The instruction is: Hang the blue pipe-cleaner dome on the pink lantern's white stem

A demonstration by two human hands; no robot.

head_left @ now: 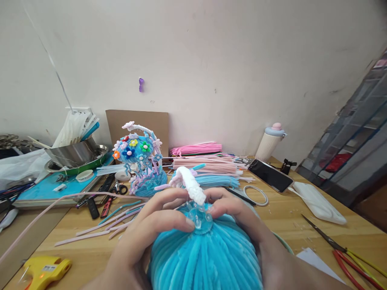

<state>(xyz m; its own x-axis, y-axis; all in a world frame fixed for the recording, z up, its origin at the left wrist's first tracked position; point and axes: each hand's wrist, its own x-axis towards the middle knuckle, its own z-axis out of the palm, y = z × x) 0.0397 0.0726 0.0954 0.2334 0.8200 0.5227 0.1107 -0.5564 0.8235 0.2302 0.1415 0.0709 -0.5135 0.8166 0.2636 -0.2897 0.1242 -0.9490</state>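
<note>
Soft, even light is washing over the pale wall [193, 72], while the shelves [353, 117] at right are slanting and stretching with lens distortion.

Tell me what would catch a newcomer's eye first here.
Most likely the big, fluffy blue ball low in the middle, with both hands, left and right, around its top. Behind it, to the left, stands a blue craft piece dotted with bright flowers. The yellow glue gun also stands out, at the near left corner of the table.
</note>
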